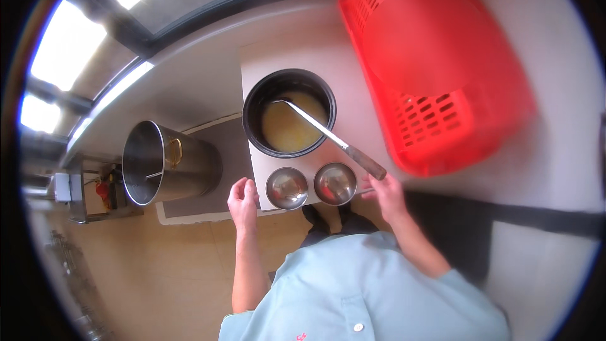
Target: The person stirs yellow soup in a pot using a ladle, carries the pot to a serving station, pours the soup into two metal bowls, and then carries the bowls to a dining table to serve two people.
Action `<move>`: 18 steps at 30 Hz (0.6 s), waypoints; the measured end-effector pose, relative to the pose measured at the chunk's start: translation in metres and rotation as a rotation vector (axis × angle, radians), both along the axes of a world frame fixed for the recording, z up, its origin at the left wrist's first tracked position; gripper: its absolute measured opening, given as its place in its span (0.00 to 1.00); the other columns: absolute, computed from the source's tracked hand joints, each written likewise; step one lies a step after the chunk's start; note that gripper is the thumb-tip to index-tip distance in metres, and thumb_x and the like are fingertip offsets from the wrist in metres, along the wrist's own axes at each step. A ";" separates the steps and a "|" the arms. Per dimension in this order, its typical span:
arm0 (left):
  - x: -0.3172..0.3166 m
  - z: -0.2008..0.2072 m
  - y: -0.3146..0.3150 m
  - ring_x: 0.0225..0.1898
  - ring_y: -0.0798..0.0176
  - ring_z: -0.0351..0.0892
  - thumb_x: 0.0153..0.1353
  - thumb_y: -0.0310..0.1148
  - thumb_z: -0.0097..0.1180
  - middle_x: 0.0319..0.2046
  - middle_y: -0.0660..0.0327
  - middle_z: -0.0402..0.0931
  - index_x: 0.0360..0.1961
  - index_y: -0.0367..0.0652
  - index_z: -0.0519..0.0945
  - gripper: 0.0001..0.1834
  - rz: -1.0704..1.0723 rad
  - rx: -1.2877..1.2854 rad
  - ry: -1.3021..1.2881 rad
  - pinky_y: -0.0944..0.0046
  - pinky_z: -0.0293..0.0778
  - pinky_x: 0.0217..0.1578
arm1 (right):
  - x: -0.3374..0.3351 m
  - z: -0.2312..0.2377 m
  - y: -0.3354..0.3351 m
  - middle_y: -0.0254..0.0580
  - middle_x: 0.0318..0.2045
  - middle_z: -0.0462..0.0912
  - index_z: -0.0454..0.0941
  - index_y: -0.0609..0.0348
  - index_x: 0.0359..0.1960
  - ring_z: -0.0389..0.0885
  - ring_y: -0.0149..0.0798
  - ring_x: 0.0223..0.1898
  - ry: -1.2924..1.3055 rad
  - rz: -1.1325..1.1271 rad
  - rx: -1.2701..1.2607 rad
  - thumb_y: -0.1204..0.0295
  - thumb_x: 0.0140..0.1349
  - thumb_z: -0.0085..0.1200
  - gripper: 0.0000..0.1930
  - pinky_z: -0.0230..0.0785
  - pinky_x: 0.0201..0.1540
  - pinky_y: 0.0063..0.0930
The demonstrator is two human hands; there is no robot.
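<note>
Two small shiny metal bowls sit side by side at the near edge of the white counter: a left bowl (287, 188) and a right bowl (335, 184). My left hand (243, 201) is beside the left bowl, its fingers loosely curled with nothing visible in them. On the other side, my right hand (387, 194) has its fingers apart, close to the right bowl; contact is unclear. Behind the bowls stands a black pot (250, 120) of pale yellow liquid (287, 127). A ladle (322, 129) leans in it, its wooden handle end lying just above my right hand.
A large red perforated plastic basket (435, 120) stands on the counter (366, 104) to the right. Left of the counter is a tall metal stockpot (189, 164) with a brass-coloured handle and a utensil inside. Windows (69, 44) line the far left; the floor (170, 265) is tan.
</note>
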State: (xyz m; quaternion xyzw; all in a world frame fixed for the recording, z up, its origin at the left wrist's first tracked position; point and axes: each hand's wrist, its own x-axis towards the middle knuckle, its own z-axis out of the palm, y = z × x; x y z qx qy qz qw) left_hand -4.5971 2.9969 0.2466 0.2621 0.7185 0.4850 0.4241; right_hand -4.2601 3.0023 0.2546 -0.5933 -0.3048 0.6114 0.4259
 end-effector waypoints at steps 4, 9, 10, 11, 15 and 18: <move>-0.006 0.023 0.051 0.44 0.66 0.77 0.69 0.45 0.53 0.42 0.59 0.78 0.54 0.35 0.74 0.24 0.012 0.100 -0.029 0.65 0.75 0.45 | 0.003 0.042 0.010 0.48 0.43 0.82 0.70 0.65 0.58 0.84 0.38 0.36 0.571 -0.008 -0.029 0.51 0.73 0.41 0.27 0.79 0.33 0.30; -0.016 0.036 0.117 0.44 0.63 0.79 0.69 0.53 0.51 0.43 0.55 0.79 0.52 0.38 0.76 0.27 -0.090 -0.040 -0.142 0.62 0.76 0.47 | -0.015 0.076 0.024 0.49 0.42 0.81 0.67 0.66 0.60 0.83 0.37 0.32 0.543 0.039 0.065 0.55 0.72 0.44 0.26 0.77 0.26 0.25; -0.018 0.041 0.125 0.43 0.62 0.80 0.68 0.54 0.51 0.42 0.56 0.80 0.52 0.38 0.76 0.28 -0.229 -0.105 -0.249 0.62 0.76 0.47 | -0.017 0.081 0.029 0.48 0.40 0.81 0.67 0.66 0.59 0.83 0.35 0.29 0.381 0.089 0.078 0.61 0.71 0.49 0.23 0.75 0.24 0.22; -0.020 0.042 0.132 0.43 0.62 0.80 0.68 0.56 0.50 0.41 0.56 0.81 0.52 0.39 0.76 0.28 -0.371 -0.172 -0.359 0.63 0.76 0.46 | -0.018 0.084 0.032 0.48 0.40 0.81 0.67 0.66 0.59 0.83 0.35 0.29 0.379 0.087 0.075 0.61 0.71 0.49 0.23 0.75 0.24 0.22; -0.019 0.043 0.144 0.41 0.58 0.83 0.66 0.55 0.52 0.40 0.56 0.82 0.51 0.40 0.77 0.28 -0.519 -0.289 -0.420 0.59 0.79 0.46 | -0.024 0.104 0.040 0.42 0.35 0.79 0.70 0.67 0.52 0.77 0.27 0.22 0.049 0.150 0.066 0.75 0.63 0.56 0.17 0.68 0.18 0.18; -0.017 0.033 0.151 0.40 0.54 0.83 0.64 0.49 0.55 0.39 0.54 0.81 0.48 0.39 0.76 0.23 -0.482 -0.317 -0.559 0.55 0.80 0.45 | -0.033 0.124 0.048 0.43 0.35 0.81 0.72 0.63 0.51 0.80 0.34 0.25 -0.276 0.314 -0.015 0.72 0.61 0.59 0.18 0.71 0.24 0.25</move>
